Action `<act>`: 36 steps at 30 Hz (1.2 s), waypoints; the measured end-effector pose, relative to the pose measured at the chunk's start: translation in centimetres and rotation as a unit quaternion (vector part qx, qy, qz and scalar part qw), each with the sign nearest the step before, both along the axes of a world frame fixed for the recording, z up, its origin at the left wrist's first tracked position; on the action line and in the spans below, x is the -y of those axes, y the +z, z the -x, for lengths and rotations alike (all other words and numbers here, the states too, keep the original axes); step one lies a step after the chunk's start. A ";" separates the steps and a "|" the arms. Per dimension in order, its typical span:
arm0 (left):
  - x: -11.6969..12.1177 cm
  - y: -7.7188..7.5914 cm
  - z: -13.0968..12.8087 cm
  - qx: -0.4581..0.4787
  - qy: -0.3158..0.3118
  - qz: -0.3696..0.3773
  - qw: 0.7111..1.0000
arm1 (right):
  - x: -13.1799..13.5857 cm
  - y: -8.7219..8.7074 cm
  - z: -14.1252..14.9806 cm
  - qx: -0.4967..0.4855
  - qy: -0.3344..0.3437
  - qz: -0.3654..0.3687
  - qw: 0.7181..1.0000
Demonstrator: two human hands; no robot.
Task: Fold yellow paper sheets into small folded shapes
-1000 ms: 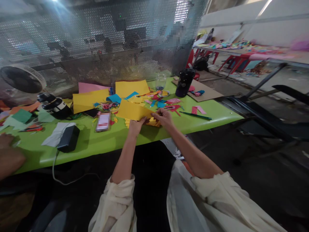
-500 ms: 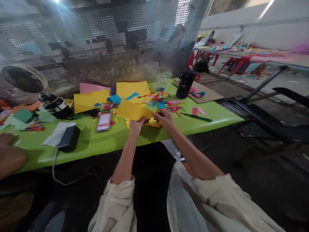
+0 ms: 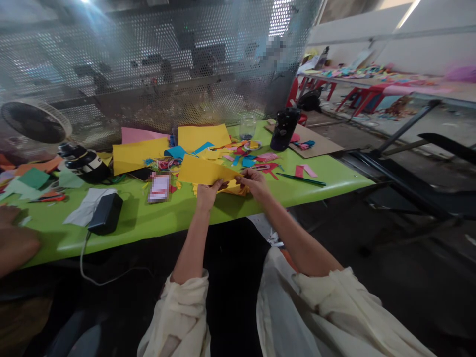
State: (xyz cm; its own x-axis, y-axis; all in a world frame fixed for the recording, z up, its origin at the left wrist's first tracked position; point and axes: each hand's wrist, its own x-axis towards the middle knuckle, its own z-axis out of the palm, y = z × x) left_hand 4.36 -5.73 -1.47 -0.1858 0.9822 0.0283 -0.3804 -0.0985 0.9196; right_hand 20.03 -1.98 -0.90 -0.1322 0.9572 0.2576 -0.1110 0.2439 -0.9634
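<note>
A yellow sheet of paper (image 3: 199,171) is held up over the green table, tilted, between both hands. My left hand (image 3: 208,193) is closed on its lower edge, thumb on top. At the sheet's right corner, my right hand (image 3: 255,182) pinches the paper with its fingertips. Beneath and behind the hands lie yellow paper pieces (image 3: 238,189), partly hidden. Just beyond are blue paper pieces (image 3: 249,161), pink and red scraps, and a roll of tape (image 3: 253,145).
On the green table (image 3: 148,223) stand a dark tumbler (image 3: 285,130), a glass jar (image 3: 247,128) and a black bottle (image 3: 87,163). A black power adapter (image 3: 106,213), a green pen (image 3: 301,179) and a phone (image 3: 159,187) lie nearby. Another person's arm (image 3: 17,243) rests at left.
Both hands keep hold of the yellow paper in nearly the same place. The right fingers have shifted very slightly at the corner; the view has drifted a little.
</note>
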 end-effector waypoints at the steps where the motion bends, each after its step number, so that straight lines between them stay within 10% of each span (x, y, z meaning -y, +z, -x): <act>1: 0.0 0.0 0.0 0.001 0.003 0.000 1.000 | 0.0 0.1 -0.1 -0.006 -0.003 -0.006 1.000; 17: -0.3 0.1 0.4 0.027 0.045 0.006 0.999 | -0.4 0.1 -1.0 -0.085 -0.079 -0.029 0.993; 28: -0.6 -0.9 0.3 -0.066 -0.036 -0.019 0.997 | -0.7 -0.6 0.1 0.051 0.035 0.034 0.998; 36: -0.5 -0.1 1.0 0.011 0.052 -0.019 0.998 | -0.5 -0.1 -0.7 0.004 -0.030 -0.013 0.999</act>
State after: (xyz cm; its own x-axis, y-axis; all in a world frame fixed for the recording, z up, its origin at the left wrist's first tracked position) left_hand 3.34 -5.18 -1.57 -0.2880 0.9558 0.0589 -0.3871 -0.1725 0.9058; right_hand 20.72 -1.47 -0.96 -0.0761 0.9565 0.2816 -0.0877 0.2749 -0.9575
